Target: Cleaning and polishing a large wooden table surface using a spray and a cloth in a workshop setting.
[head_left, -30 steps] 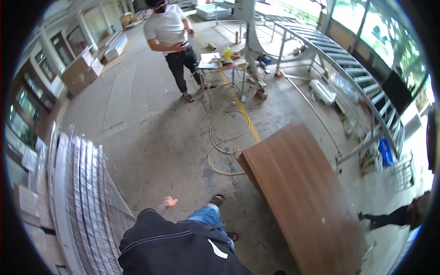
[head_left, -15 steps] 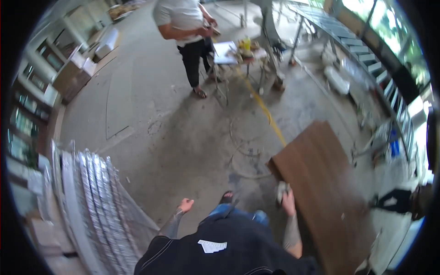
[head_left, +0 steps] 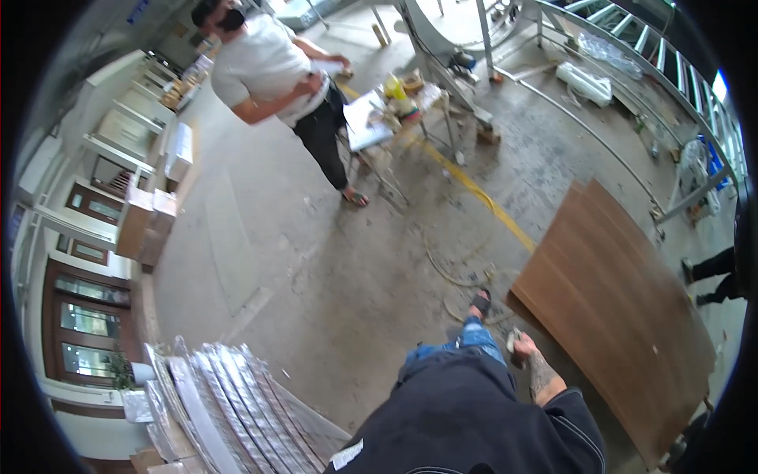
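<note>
My right hand [head_left: 521, 346] hangs low beside my leg, right at the near left edge of a large brown wooden panel [head_left: 624, 316] that lies tilted over the concrete floor. Its fingers look curled, with something small and pale at them; I cannot make out whether they grip it or the panel's edge. A tattooed forearm leads back from it to my dark sleeve. My left hand is hidden. My foot in a dark sandal [head_left: 480, 302] stands near the panel's corner.
Another person [head_left: 276, 71] in a white shirt stands at a small cluttered work table [head_left: 371, 126]. A stack of wrapped silvery profiles [head_left: 213, 403] lies at lower left. Loose hose [head_left: 450, 272] and a yellow floor line [head_left: 474, 189] cross the concrete. Metal railing [head_left: 632, 47] runs at right.
The view has swung, so the other person and the table now sit further left. My left hand, raised before, has dropped out of sight. My right hand stays at the panel's edge.
</note>
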`<state>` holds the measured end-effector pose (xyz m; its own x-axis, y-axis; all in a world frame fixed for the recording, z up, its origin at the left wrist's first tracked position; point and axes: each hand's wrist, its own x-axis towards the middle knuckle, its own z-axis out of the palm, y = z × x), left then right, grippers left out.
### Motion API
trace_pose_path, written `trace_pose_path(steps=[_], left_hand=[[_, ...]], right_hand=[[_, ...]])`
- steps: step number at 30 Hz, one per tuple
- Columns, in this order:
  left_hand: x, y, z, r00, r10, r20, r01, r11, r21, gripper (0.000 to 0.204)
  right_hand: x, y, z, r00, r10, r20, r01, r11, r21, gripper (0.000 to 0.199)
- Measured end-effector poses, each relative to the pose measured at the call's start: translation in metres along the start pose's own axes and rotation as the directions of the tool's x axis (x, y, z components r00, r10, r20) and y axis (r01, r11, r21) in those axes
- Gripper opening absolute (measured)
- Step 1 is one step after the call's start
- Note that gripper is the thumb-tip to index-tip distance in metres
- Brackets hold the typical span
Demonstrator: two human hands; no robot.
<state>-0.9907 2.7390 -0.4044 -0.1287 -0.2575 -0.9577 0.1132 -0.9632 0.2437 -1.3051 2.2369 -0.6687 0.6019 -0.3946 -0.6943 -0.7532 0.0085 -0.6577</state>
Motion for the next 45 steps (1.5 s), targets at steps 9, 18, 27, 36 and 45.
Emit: trace_pose_path(steps=[9, 18, 27, 36, 45], left_hand=[[-0.043, 0.149, -0.064, 0.977, 0.150, -0.150, -0.137, 0.986, 0.092, 0.040], [-0.042, 0.255, -0.141, 0.892, 0.422, -0.160, -0.423, 0.906, 0.032, 0.022], [0.065, 0.536, -0.397, 0.711, 0.593, -0.378, -0.658, 0.751, -0.059, 0.037], [0.259, 0.775, -0.686, 0.179, 0.663, -0.727, -0.678, 0.619, 0.397, 0.063], [0.358, 1.040, -0.626, -0.219, 0.889, -0.403, -0.628, 0.188, 0.755, 0.074]], right_hand=[[0.139, -0.172, -0.035, 0.948, -0.232, -0.215, 0.251, 0.966, 0.062, 0.045], [0.164, -0.231, -0.074, 0.936, -0.156, -0.316, 0.194, 0.977, 0.093, 0.038], [0.097, -0.069, -0.046, 0.767, 0.370, -0.524, -0.013, 0.826, 0.563, 0.024], [0.076, -0.272, 0.027, 0.273, 0.803, -0.529, 0.271, 0.464, 0.844, 0.043], [0.114, -0.441, 0.017, 0.219, 0.705, -0.675, -0.259, 0.709, 0.656, 0.056]])
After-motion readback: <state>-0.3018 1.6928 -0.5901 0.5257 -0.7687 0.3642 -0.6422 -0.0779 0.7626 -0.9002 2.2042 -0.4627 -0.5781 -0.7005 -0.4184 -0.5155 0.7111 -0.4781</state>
